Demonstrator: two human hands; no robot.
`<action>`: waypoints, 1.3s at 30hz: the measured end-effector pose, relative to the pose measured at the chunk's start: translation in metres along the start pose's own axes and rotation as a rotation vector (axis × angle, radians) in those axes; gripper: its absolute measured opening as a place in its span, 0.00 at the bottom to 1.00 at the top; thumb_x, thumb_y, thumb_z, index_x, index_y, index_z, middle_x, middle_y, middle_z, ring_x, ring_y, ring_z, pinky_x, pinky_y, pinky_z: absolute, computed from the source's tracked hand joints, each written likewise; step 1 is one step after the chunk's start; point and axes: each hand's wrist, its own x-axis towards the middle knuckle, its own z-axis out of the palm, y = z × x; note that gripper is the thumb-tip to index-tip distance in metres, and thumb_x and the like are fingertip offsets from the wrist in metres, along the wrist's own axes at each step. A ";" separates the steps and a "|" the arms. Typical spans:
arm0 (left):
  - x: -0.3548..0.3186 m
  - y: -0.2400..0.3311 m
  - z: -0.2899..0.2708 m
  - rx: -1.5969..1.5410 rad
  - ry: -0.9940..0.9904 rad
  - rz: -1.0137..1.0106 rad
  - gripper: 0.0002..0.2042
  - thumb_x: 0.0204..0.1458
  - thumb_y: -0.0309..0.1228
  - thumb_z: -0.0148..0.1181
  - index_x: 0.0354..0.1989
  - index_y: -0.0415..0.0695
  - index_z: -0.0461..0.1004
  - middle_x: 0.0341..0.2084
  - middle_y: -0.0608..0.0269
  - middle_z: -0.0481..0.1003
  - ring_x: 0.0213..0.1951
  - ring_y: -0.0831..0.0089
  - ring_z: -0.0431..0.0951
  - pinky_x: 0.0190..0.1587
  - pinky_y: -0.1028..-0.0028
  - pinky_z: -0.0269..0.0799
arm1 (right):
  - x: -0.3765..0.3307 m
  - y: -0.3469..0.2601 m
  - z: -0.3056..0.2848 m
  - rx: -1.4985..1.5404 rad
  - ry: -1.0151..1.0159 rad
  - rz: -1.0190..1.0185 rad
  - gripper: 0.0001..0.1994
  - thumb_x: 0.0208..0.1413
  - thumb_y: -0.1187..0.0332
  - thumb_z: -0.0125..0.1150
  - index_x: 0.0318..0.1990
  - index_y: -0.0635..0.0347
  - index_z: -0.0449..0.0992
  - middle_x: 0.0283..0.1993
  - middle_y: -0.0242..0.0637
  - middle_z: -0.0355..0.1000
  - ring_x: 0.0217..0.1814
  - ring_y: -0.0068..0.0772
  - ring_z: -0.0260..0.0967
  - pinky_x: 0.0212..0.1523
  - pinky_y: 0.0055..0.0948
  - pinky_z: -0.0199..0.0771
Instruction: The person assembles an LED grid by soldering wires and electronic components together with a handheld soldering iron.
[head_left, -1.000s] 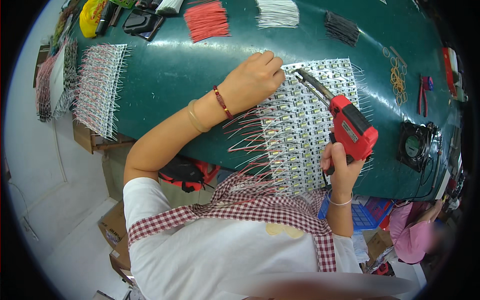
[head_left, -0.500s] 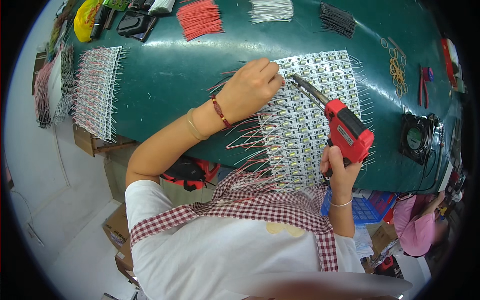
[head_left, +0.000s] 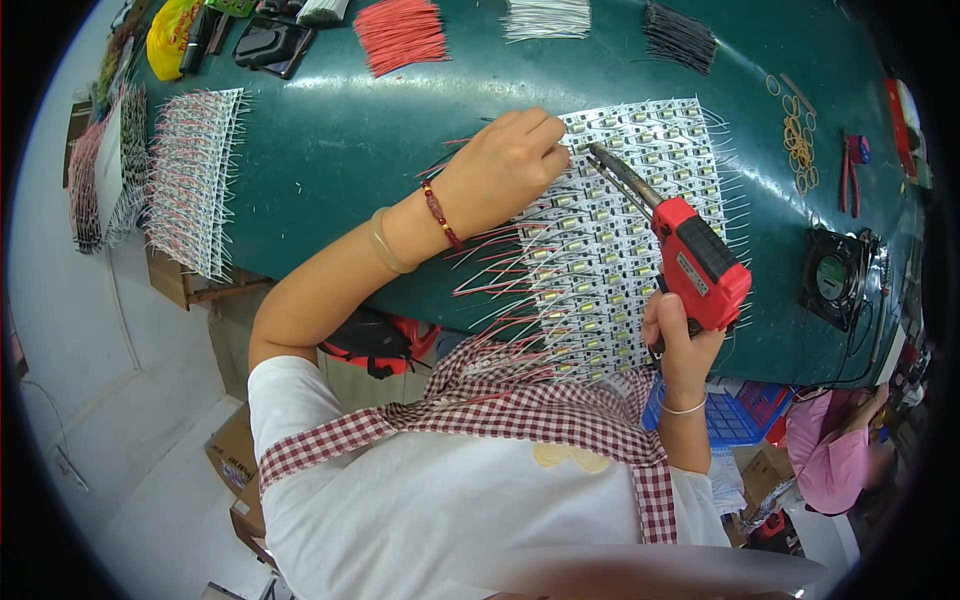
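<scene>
A white panel of small LED circuit boards (head_left: 610,255) lies on the green table, with red and white wires (head_left: 495,290) sticking out along its left side. My right hand (head_left: 684,335) grips a red and black soldering gun (head_left: 705,262) by its handle. The gun's metal tip points up and left, over the panel's upper left part. Close to that tip, my left hand (head_left: 510,165) is closed in a pinch at the panel's upper left edge. Whatever sits between its fingertips is hidden by the hand.
Bundles of red wires (head_left: 400,35), white wires (head_left: 546,18) and black wires (head_left: 680,38) lie along the far side. A second wired panel (head_left: 195,180) rests at left. Rubber bands (head_left: 798,145), red-handled pliers (head_left: 852,175) and a black fan (head_left: 832,275) lie at right.
The soldering gun's tip has shifted slightly right, away from my left fingertips. My left hand keeps its pinch and has barely moved.
</scene>
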 end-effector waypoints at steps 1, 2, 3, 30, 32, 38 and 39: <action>0.000 0.000 0.000 -0.001 0.001 0.000 0.07 0.40 0.23 0.56 0.30 0.39 0.73 0.27 0.60 0.66 0.33 0.65 0.69 0.38 0.70 0.68 | 0.000 -0.001 0.001 0.022 0.019 0.011 0.11 0.57 0.72 0.51 0.23 0.66 0.69 0.16 0.33 0.65 0.14 0.18 0.60 0.16 0.18 0.59; 0.001 -0.001 0.000 -0.002 -0.004 0.005 0.07 0.40 0.23 0.56 0.30 0.39 0.73 0.27 0.60 0.66 0.33 0.65 0.69 0.38 0.70 0.68 | 0.001 0.000 0.000 0.022 0.019 0.011 0.11 0.57 0.72 0.51 0.23 0.66 0.69 0.16 0.33 0.65 0.14 0.18 0.60 0.16 0.18 0.59; 0.001 -0.002 0.000 -0.003 -0.008 0.011 0.07 0.40 0.23 0.56 0.30 0.39 0.73 0.27 0.60 0.66 0.33 0.65 0.69 0.38 0.70 0.68 | 0.002 0.003 -0.003 0.004 -0.009 0.007 0.10 0.57 0.72 0.51 0.24 0.66 0.69 0.16 0.33 0.65 0.14 0.18 0.60 0.16 0.18 0.60; 0.001 0.013 -0.005 0.030 0.018 0.065 0.07 0.40 0.24 0.56 0.30 0.40 0.73 0.25 0.62 0.64 0.33 0.66 0.68 0.38 0.70 0.66 | -0.014 0.005 -0.018 0.054 -0.063 -0.028 0.17 0.57 0.70 0.53 0.50 0.73 0.64 0.18 0.35 0.64 0.13 0.19 0.58 0.15 0.19 0.60; -0.003 0.013 0.001 0.008 0.021 0.060 0.07 0.40 0.24 0.56 0.30 0.40 0.73 0.25 0.62 0.64 0.33 0.66 0.68 0.38 0.70 0.66 | -0.016 0.007 -0.016 0.055 -0.072 -0.019 0.17 0.57 0.70 0.53 0.50 0.73 0.64 0.18 0.35 0.64 0.13 0.19 0.58 0.15 0.19 0.60; -0.004 0.017 0.001 0.006 -0.006 0.035 0.08 0.40 0.24 0.54 0.31 0.39 0.73 0.26 0.61 0.64 0.34 0.65 0.68 0.40 0.68 0.67 | -0.019 0.014 -0.017 -0.013 -0.075 0.004 0.09 0.57 0.69 0.54 0.33 0.68 0.68 0.17 0.33 0.64 0.14 0.19 0.60 0.16 0.18 0.60; -0.003 0.017 0.001 0.009 -0.014 0.030 0.08 0.40 0.24 0.54 0.31 0.39 0.73 0.26 0.60 0.64 0.34 0.64 0.69 0.40 0.68 0.68 | -0.020 0.014 -0.013 -0.016 -0.030 0.024 0.09 0.57 0.69 0.54 0.30 0.67 0.68 0.17 0.33 0.64 0.14 0.18 0.60 0.16 0.18 0.59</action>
